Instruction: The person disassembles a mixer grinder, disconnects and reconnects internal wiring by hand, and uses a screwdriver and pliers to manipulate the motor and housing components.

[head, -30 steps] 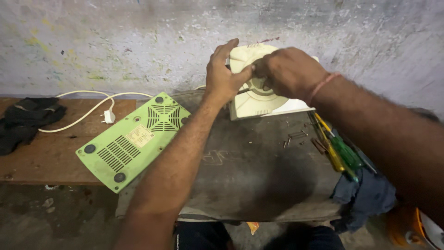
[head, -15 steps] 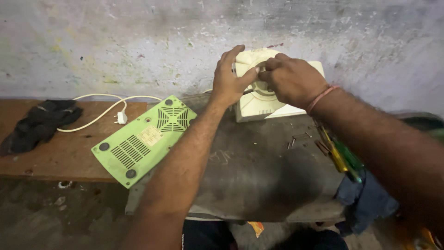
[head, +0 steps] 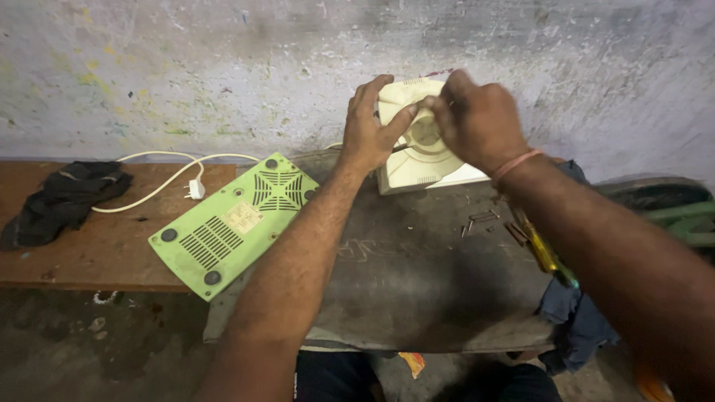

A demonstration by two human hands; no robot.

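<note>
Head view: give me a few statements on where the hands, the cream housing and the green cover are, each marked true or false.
1. Both hands are on the cream housing. True: the left hand and the right hand grip its upper part.
2. The green cover lies with its vented underside and round feet facing up. True.
3. The white power plug is pushed into a wall socket. False: it lies loose on the wooden bench.
4. The loose screws lie on top of the green cover. False: they lie on the dark slab, right of the cover.
5. The black cloth covers the cream housing. False: it sits at the bench's far left.
</note>
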